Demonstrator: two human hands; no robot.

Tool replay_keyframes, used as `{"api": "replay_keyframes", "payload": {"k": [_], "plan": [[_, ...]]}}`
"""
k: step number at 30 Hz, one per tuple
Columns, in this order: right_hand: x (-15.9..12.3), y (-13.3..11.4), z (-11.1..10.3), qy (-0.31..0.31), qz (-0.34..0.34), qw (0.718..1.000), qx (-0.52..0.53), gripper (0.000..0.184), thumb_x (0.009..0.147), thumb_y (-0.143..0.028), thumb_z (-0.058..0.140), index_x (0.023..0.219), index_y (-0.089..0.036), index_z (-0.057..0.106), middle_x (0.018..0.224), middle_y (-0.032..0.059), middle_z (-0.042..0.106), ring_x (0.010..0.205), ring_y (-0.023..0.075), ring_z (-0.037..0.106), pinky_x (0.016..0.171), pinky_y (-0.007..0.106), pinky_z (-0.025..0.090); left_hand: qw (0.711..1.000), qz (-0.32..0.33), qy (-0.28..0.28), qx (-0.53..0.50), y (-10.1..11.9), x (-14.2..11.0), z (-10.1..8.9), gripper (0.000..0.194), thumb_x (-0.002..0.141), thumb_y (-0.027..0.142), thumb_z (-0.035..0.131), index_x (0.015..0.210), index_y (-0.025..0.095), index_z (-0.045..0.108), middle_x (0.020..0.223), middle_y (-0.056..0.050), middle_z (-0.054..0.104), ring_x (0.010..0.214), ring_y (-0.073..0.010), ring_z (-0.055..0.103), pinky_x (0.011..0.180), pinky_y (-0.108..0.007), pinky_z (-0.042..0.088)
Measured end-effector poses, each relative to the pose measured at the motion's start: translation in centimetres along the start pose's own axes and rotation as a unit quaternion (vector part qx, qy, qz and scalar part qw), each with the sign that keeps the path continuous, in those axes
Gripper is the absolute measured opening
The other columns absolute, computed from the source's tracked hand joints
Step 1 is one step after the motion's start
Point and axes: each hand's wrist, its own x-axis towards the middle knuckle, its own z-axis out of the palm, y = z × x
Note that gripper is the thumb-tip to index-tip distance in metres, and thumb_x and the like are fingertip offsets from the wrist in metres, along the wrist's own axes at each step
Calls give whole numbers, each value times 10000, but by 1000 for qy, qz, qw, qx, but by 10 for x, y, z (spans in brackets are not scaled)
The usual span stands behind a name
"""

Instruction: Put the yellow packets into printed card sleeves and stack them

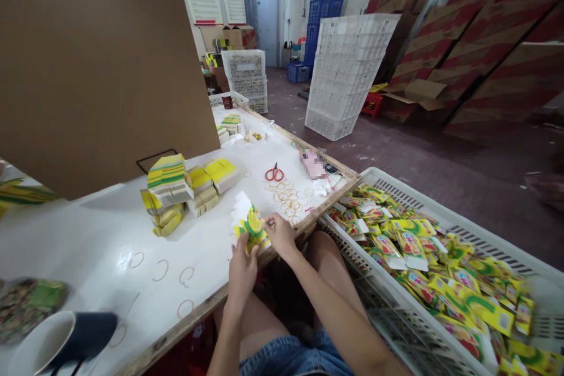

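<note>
Low over the table's near edge I hold a fanned bunch of flat yellow-and-green printed cartons [252, 224], white flaps pointing away from me. My left hand [243, 267] is closed around its lower end, thumb in front. At the bunch's right side, my right hand [279, 235] has its fingertips pinched on a carton edge. Beyond the bunch, several loose rubber bands [288, 200] and red-handled scissors [275, 173] lie on the white tabletop [207, 252]. To the left stand stacks of flat cartons [170, 179] and yellow bundles [221, 173].
A white plastic crate [396, 191] full of yellow cartons [445, 270] stands right of my legs. A mug [66, 341] and a bag [33, 305] occupy the table's near left. A large cardboard sheet [101, 70] rises behind the stacks. Stacked white crates [348, 76] stand on the floor beyond.
</note>
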Motion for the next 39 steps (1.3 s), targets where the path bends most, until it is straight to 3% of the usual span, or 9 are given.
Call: {"api": "replay_keyframes", "payload": {"k": [2, 5, 10, 19, 25, 28, 33, 36, 39], "plan": [[-9, 7, -13, 7, -1, 999, 51, 113, 849, -233, 559, 945, -179, 583, 819, 62, 708, 714, 194, 644, 682, 311, 493, 992, -33, 10, -123, 8, 0, -5, 454, 858, 401, 554, 1258, 186, 531, 1377, -169, 557, 1323, -296, 475, 1100, -489, 353], [-30, 15, -29, -17, 11, 984, 178, 225, 849, -369, 574, 971, -181, 558, 740, 35, 704, 651, 183, 649, 625, 293, 513, 924, -111, -66, -359, 25, -2, -8, 577, 783, 506, 655, 1246, 176, 558, 1294, -160, 628, 1240, -300, 557, 1013, -431, 460], [-64, 17, -45, -59, 80, 901, 423, 378, 653, -431, 797, 871, -169, 632, 739, 24, 709, 716, 180, 653, 735, 306, 512, 835, -112, -214, -495, 51, -11, 1, 550, 700, 510, 749, 1122, 166, 665, 1129, -138, 720, 1106, -301, 640, 943, -392, 505], [-80, 1, -82, -47, 86, 942, 321, 460, 617, -474, 820, 928, -151, 719, 854, 63, 728, 731, 189, 617, 679, 297, 485, 868, -51, -202, -451, 60, -23, 19, 438, 739, 449, 734, 1057, 151, 689, 1101, -134, 717, 1033, -272, 654, 902, -349, 497], [-89, 7, -77, -37, 83, 944, 318, 418, 697, -535, 740, 820, -140, 688, 723, 55, 697, 668, 208, 639, 662, 324, 516, 911, -106, -109, -384, 58, -26, 29, 374, 742, 454, 717, 950, 152, 645, 711, -14, 688, 605, -132, 620, 588, -229, 495], [-91, 10, -75, 17, 57, 960, 274, 370, 742, -502, 709, 831, -147, 656, 734, 55, 682, 675, 207, 637, 634, 307, 514, 920, -90, -99, -368, 62, -28, 31, 459, 760, 389, 713, 1133, 181, 544, 734, 8, 677, 640, -136, 638, 624, -232, 506], [-93, 16, -89, 7, -18, 972, 235, 556, 801, -361, 675, 1301, -213, 484, 1002, 75, 676, 693, 160, 631, 636, 279, 526, 919, -51, -192, -341, 75, -33, 18, 725, 818, 322, 659, 1403, 245, 238, 1029, -78, 697, 960, -220, 681, 850, -353, 521], [-93, 23, -101, -47, -48, 970, 234, 564, 838, -344, 638, 1358, -251, 440, 1018, 61, 663, 666, 134, 613, 634, 262, 523, 894, -44, -281, -346, 80, -33, 7, 675, 823, 317, 657, 1397, 236, 312, 1096, -101, 690, 1025, -243, 657, 870, -359, 512], [-92, 30, -110, -103, -58, 964, 237, 340, 876, -386, 596, 1174, -223, 578, 859, 24, 658, 678, 141, 610, 625, 244, 504, 861, -55, -344, -370, 79, -34, 2, 557, 777, 274, 718, 1263, 214, 452, 1001, -84, 713, 913, -237, 687, 792, -327, 528]]}}
